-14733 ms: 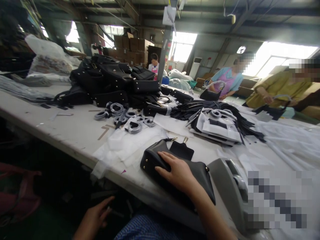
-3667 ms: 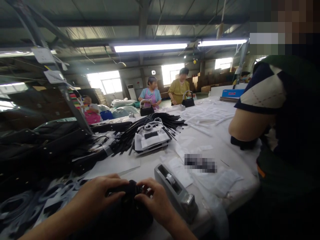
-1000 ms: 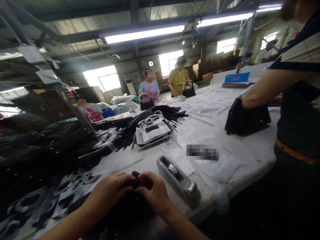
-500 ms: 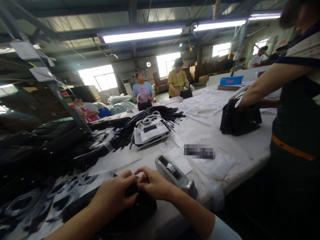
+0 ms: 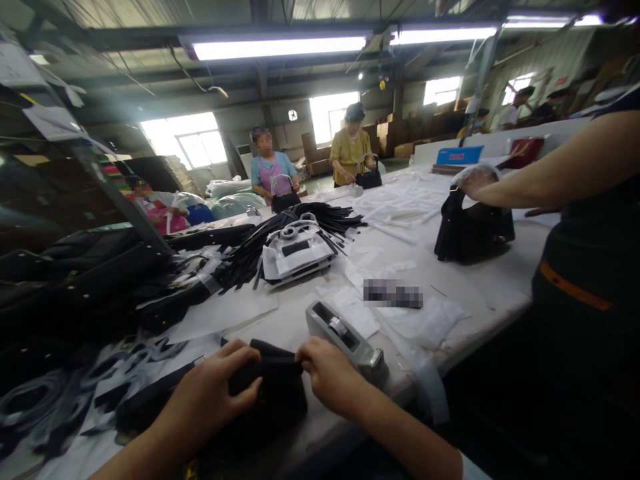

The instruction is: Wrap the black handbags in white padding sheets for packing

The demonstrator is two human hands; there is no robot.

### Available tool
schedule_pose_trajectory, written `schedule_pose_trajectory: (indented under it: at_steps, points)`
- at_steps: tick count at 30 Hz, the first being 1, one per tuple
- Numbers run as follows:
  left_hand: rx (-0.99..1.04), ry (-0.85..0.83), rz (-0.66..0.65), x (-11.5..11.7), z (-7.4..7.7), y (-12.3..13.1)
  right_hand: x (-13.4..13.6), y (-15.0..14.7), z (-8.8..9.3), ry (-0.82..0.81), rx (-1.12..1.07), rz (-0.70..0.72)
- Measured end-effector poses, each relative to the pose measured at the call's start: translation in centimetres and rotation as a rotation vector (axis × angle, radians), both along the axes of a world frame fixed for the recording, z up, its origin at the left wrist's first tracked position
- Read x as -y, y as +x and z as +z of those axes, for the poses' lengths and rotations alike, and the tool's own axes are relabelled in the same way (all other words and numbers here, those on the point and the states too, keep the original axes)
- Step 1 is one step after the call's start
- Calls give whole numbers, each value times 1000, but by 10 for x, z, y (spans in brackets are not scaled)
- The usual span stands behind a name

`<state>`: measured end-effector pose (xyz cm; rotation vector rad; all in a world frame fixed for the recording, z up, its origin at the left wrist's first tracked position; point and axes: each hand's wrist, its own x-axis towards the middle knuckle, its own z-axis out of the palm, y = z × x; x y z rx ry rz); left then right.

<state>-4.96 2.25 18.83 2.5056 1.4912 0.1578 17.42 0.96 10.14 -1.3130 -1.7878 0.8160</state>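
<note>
A black handbag (image 5: 280, 393) stands at the near table edge in the head view, its lower part in dark shadow. My left hand (image 5: 215, 390) is closed around its upper left side, thumb on the near face and fingers over the top. At the bag's upper right corner, my right hand (image 5: 327, 377) pinches the black edge between thumb and fingertips. Just beyond my right hand sits a grey tape dispenser (image 5: 345, 340), apart from the bag. White paper sheets (image 5: 225, 313) lie behind my left hand.
Black strips (image 5: 295, 223) and a white-wrapped bundle (image 5: 300, 257) lie mid-table. Dark bags pile up (image 5: 90, 280) at left, near coiled cords (image 5: 35, 400). Thin plastic (image 5: 435, 320) lies at right. A co-worker's arm (image 5: 545, 160) reaches to another black handbag (image 5: 473, 233).
My right hand has moved right, away from my left, to the bag's corner, and the bag's top edge now shows between them. The co-worker's hand has risen to the other bag's handle.
</note>
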Motion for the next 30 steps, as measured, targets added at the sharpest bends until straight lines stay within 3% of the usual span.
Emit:
schedule_pose_trajectory:
  at_steps: [7, 18, 22, 25, 30]
  points:
    - [15, -52, -14, 1, 5, 3, 6, -28, 8, -87, -281, 1]
    - [-54, -7, 63, 3, -2, -3, 14, -10, -26, -70, 10, -300]
    - [-58, -32, 39, -3, -6, -9, 20, -3, -29, -18, 22, -310]
    - [-98, -7, 33, -4, -8, -13, 20, 4, -30, -87, -229, -253]
    - [-256, 212, -106, 2, -3, 2, 22, 7, -30, -318, -1034, -73]
